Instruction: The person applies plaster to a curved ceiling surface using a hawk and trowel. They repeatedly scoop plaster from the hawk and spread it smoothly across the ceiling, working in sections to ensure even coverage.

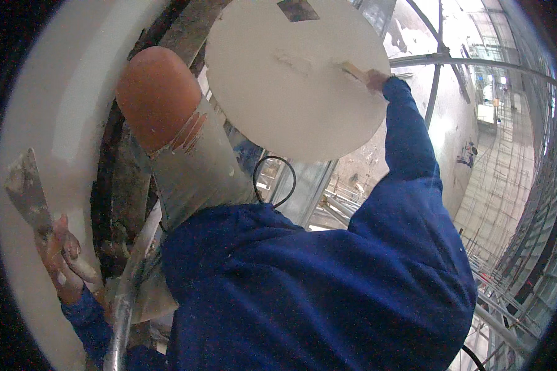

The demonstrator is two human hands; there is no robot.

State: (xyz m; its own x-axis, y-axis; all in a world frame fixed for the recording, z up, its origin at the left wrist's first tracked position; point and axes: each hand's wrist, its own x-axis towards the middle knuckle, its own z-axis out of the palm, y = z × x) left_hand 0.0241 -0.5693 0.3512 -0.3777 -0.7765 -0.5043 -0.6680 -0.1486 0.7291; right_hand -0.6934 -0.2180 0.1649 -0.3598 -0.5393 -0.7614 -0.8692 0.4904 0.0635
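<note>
At the far left, my left hand [68, 256] is closed round the lower end of a putty knife [28, 188]. Its broad grey blade, smeared with plaster, points upward in front of a smooth cream wall [68, 111]. My right arm stretches to the upper right, where my right hand [377, 80] grips a narrow tan hand tool [354, 71]. That tool lies over a large round off-white surface [297, 99], which carries a rough smear near its middle and a grey diamond-shaped patch at its top edge. Much of the right hand's grip is too small to make out.
Between both hands rises a smooth orange rounded shape [158, 93] above stained grey cloth [198, 167]. A metal pole [124, 315] stands beside my left forearm. A black cable loop [275, 179] hangs below the disc. Scaffold tubes [439, 59] cross at upper right.
</note>
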